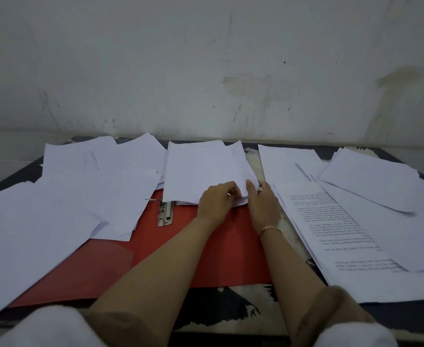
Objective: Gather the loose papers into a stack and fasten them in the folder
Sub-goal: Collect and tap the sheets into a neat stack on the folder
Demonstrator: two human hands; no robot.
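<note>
An open red folder (221, 249) lies flat in the middle of the table, its metal clip (165, 213) near the spine. A small stack of white papers (200, 169) rests on the folder's far end. My left hand (217, 200) pinches the stack's near right corner with curled fingers. My right hand (262, 200), with a gold bracelet on the wrist, grips the same corner from the right, thumb on top. Loose white sheets (55, 196) cover the table's left side, and printed sheets (341, 226) lie on the right.
The dark table (231, 306) stands against a stained white wall (206, 71). More loose sheets (368, 179) overlap at the far right, some hanging past the edge. Papers on the left partly cover the folder's left flap.
</note>
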